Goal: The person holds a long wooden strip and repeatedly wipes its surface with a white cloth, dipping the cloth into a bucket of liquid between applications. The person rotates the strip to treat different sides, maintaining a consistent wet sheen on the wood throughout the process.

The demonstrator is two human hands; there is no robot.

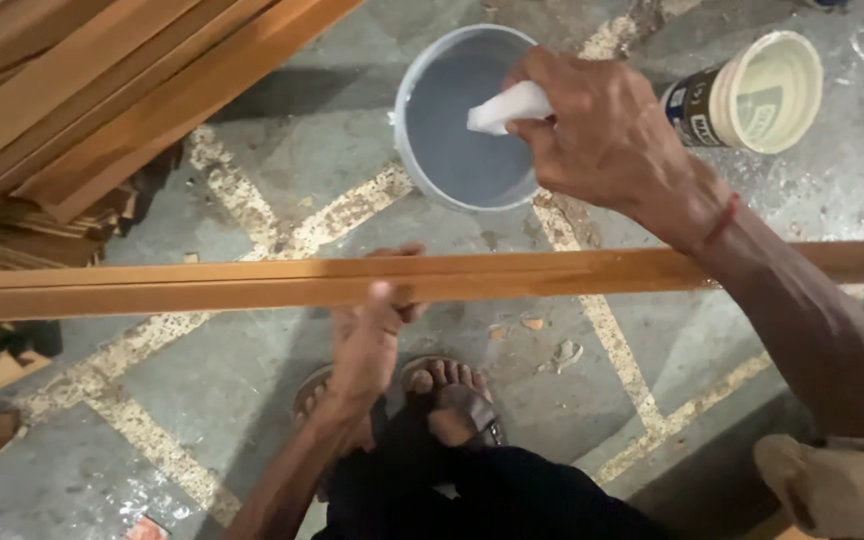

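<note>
Right hand [607, 135] closed around a white cloth [508, 107], pinched between thumb and fingers, held over the open mouth of a pale plastic bucket [422, 150] that stands on the concrete floor [332, 130]. Bucket holds grey liquid.

Left hand [372, 335] wrapped around a long wooden strip [152, 285], thumb on the near edge, fingertips showing over the far edge. Strip runs level across the view, left to right, above the floor and passing in front of the right forearm.

Cream-coloured tub [767, 90] lies tipped on its side just beyond the right hand, open mouth facing the camera.

Stack of wooden boards [102, 90] at upper left. Sandalled feet [447, 390] below the strip.
</note>
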